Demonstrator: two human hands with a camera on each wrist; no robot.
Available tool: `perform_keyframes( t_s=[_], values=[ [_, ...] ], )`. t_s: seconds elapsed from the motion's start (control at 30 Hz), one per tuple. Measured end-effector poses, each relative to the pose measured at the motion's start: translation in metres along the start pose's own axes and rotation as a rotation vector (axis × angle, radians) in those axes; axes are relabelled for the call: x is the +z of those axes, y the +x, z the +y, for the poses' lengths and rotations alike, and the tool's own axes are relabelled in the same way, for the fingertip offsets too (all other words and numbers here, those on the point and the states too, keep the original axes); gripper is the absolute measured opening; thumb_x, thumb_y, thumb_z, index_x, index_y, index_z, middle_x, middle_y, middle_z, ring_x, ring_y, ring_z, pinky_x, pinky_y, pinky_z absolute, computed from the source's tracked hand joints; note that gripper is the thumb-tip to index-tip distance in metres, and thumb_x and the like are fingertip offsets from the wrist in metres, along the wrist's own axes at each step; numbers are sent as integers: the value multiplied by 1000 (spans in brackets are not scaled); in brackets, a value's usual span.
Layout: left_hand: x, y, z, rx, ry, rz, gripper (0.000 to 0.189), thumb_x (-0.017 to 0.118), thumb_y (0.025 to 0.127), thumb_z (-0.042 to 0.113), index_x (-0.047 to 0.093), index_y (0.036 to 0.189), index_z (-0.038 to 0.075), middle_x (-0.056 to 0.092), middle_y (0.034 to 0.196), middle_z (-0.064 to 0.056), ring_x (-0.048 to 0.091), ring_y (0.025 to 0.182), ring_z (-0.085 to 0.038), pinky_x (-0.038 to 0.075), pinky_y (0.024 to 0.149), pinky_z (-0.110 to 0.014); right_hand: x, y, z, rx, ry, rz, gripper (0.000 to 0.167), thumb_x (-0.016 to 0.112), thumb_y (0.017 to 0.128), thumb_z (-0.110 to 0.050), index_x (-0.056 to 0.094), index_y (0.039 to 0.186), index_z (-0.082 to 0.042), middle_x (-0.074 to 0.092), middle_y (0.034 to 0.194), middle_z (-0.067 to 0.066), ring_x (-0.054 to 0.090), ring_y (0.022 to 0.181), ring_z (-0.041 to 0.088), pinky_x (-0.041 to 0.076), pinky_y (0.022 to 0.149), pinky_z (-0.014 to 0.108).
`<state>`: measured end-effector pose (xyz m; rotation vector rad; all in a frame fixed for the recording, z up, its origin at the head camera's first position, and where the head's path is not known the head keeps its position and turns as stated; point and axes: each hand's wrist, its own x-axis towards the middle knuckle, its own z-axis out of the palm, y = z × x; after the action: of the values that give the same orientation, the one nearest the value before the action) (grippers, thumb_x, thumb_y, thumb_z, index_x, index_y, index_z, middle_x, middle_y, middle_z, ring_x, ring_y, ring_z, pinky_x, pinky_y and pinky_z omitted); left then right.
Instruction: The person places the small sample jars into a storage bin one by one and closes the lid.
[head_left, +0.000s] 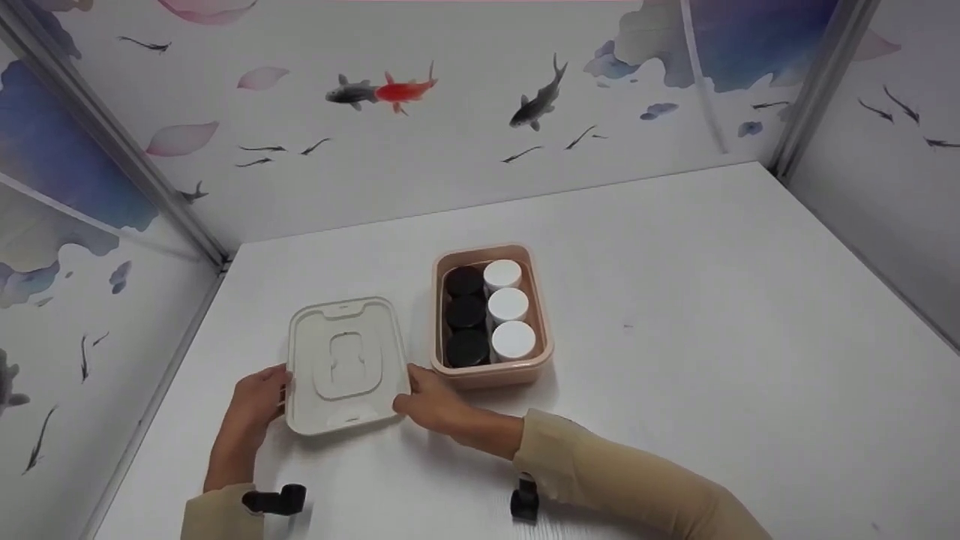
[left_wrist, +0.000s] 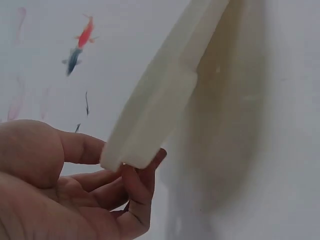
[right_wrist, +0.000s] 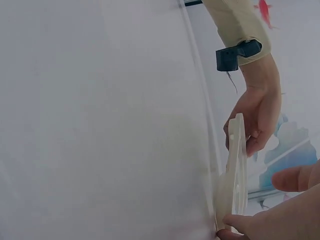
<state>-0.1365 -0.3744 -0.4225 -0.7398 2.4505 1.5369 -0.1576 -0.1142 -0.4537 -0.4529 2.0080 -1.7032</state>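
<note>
A cream plastic lid (head_left: 347, 394) is held between both hands, left of a pink box (head_left: 491, 379). My left hand (head_left: 259, 397) grips the lid's left edge; in the left wrist view, the thumb is on one side of the rim and curled fingers are on the other. At the opposite edge, my right hand (head_left: 435, 401) pinches the lid near its lower right corner. A shadow lies on the table beneath the lid. Inside the box stand two rows of round-topped containers, three black tops (head_left: 466, 311) on the left and three white tops (head_left: 508, 306) on the right.
The white table (head_left: 675, 315) meets printed panels (head_left: 465, 150) with fish and petals at the back and sides. Metal posts (head_left: 172, 195) stand at the corners. A black wrist camera (head_left: 277, 500) is strapped at the left cuff, another (head_left: 525, 500) at the right.
</note>
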Motion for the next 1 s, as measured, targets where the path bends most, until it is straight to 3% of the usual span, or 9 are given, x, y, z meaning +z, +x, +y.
perform_keyframes(
  t_s=[0.13, 0.3, 0.4, 0.53, 0.7, 0.87, 1.0],
  values=[
    [1, -6, 6, 26, -96, -17, 55, 35, 108, 26, 29, 156, -2, 42, 151, -24, 62, 108, -16, 54, 83, -24, -2, -2, -1, 8, -43, -12, 63, 58, 87, -7, 44, 149, -3, 53, 149, 14, 46, 140, 26, 36, 116, 44],
    [5, -19, 16, 51, -152, -14, 53, 35, 109, 27, 28, 158, 4, 50, 142, -15, 63, 98, -9, 55, 80, -23, -1, -8, -4, 22, -169, -27, 75, 60, 89, -16, 29, 155, 2, 36, 160, 18, 30, 151, 28, 26, 122, 45],
    [7, -26, 20, 69, -168, -7, 53, 37, 109, 28, 30, 158, 7, 54, 136, -10, 63, 97, -9, 55, 79, -23, 0, -11, -11, 7, -228, -42, 72, 59, 90, -19, 33, 154, 0, 35, 160, 18, 30, 151, 29, 26, 123, 45],
    [12, -34, 25, 88, -211, 1, 55, 41, 109, 31, 30, 157, 6, 50, 145, -15, 64, 97, -7, 56, 78, -22, -3, -13, -26, 2, -202, -91, 65, 58, 93, -22, 39, 153, -6, 38, 158, 13, 39, 147, 31, 34, 119, 45],
    [19, -44, 36, 81, -242, 37, 59, 46, 107, 34, 33, 156, 4, 44, 153, -20, 66, 105, -11, 56, 77, -21, -4, -7, -46, -13, -80, -142, 52, 60, 97, -21, 50, 146, -8, 51, 150, 10, 52, 138, 26, 44, 111, 41],
    [26, -53, 46, 79, -263, 39, 65, 51, 104, 38, 30, 157, 7, 44, 154, -22, 63, 123, -24, 57, 78, -22, 0, -2, -69, -64, -62, -171, 47, 60, 98, -24, 55, 143, -11, 61, 140, 5, 63, 123, 16, 51, 101, 30],
    [30, -58, 53, 107, -313, 7, 68, 50, 105, 38, 24, 159, 8, 41, 156, -24, 54, 136, -34, 58, 83, -24, 3, -1, -86, -89, -54, -198, 51, 61, 99, -27, 51, 146, -12, 62, 139, 3, 66, 116, 13, 54, 95, 28]
  ],
)
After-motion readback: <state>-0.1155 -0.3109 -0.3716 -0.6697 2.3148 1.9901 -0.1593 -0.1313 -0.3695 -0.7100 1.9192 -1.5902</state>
